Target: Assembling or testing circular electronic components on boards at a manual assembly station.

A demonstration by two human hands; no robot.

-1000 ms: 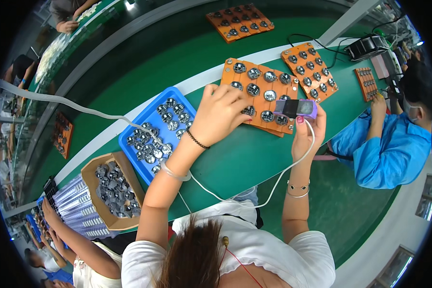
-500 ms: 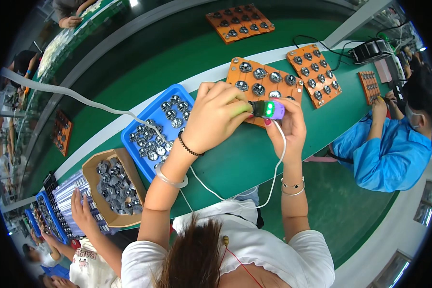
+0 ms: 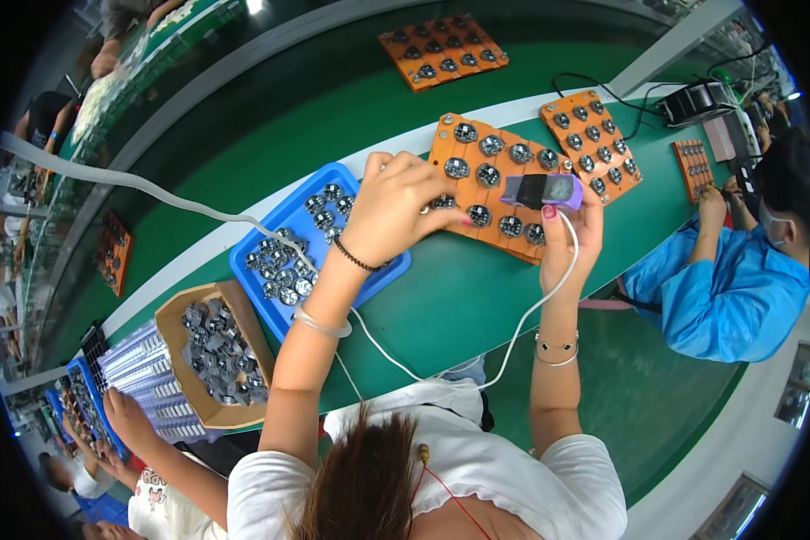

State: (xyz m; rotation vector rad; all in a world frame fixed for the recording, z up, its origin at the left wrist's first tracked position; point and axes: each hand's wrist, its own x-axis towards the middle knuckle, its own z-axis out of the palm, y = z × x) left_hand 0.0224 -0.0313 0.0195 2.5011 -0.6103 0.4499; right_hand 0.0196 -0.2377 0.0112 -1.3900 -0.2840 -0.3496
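Note:
My right hand (image 3: 578,236) is closed around a small purple-and-black device (image 3: 533,190) with a dark grey end and a round window on its face. A white cord (image 3: 524,317) runs down from it. Behind the device lies an orange fixture board (image 3: 504,193) with rows of round, shiny metallic parts seated in it. My left hand (image 3: 394,205) is over the board's left edge, thumb and forefinger apart around one round part (image 3: 442,202). Whether the fingers touch that part cannot be made out.
A blue tray (image 3: 403,263) of similar round parts lies to the left, beside a cardboard box (image 3: 263,346) of grey pieces. More orange boards (image 3: 444,49) lie beyond. A co-worker in blue (image 3: 724,283) sits at right; another person's hand (image 3: 128,418) is at lower left.
The device has moved right, away from my left hand, and its green lights have gone dark. My left thumb and forefinger have parted and come down toward the board.

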